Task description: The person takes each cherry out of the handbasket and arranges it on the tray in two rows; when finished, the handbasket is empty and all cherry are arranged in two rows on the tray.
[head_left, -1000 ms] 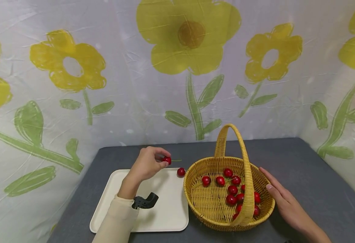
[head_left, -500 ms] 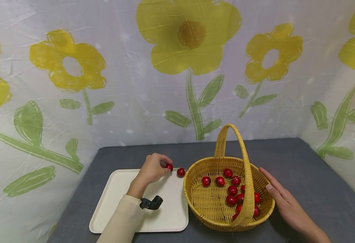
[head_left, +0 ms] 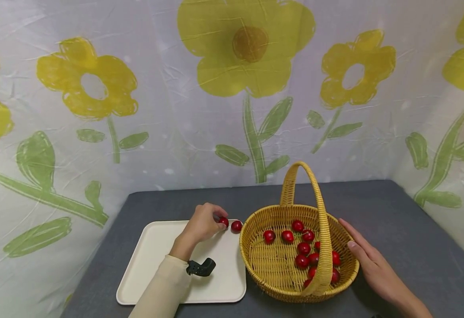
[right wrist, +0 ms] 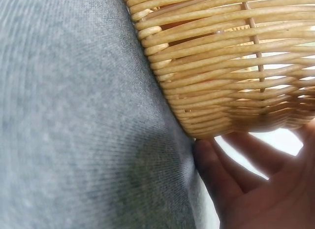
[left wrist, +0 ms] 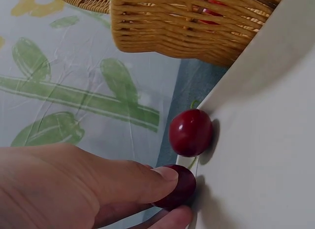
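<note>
With thumb and fingers, my left hand (head_left: 201,226) pinches a dark red cherry (head_left: 224,222) at the back right corner of the cream tray (head_left: 148,265). A second cherry (left wrist: 191,132) with a green stem lies right beside it on the tray's edge, as the left wrist view shows. To the tray's right stands a yellow wicker basket (head_left: 271,265) with a tall handle and several cherries (head_left: 303,248) inside. My right hand (head_left: 376,267) rests against the basket's right side, its fingers extended along the outer wall and the thumb at the rim.
A dark grey cloth (head_left: 414,247) covers the table under the tray and basket. Behind it hangs a pale curtain (head_left: 176,145) printed with yellow flowers. The basket's arched handle (head_left: 324,229) rises above its rim. A black wrist mount (head_left: 201,267) projects over the tray.
My left hand has moved down and slightly right with its cherry, from above the tray's back edge to beside the other cherry. The right hand and basket stay put.
</note>
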Tool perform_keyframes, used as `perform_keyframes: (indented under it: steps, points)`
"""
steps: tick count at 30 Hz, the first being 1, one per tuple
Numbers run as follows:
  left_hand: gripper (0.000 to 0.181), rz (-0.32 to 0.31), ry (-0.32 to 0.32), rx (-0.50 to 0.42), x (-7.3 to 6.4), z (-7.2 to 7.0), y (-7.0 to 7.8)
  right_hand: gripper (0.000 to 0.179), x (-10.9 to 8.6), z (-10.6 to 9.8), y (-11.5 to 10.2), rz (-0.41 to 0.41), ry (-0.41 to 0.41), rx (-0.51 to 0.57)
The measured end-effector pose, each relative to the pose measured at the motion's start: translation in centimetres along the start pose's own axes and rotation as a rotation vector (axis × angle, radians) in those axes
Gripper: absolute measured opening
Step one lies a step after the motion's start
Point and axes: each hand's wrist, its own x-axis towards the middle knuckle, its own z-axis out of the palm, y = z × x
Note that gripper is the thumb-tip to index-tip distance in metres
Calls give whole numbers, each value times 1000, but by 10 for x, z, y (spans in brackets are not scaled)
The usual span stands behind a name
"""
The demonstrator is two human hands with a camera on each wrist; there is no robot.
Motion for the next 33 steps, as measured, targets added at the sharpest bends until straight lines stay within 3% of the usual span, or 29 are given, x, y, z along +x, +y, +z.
perform_keyframes:
  steps: [24, 33]
  points:
    - [23, 62, -26, 91, -2, 2, 7, 55, 1, -1, 0, 38, -11, -5]
    - [32, 23, -66, 98, -9, -16, 12, 54, 1, 0, 2, 22, -7, 0]
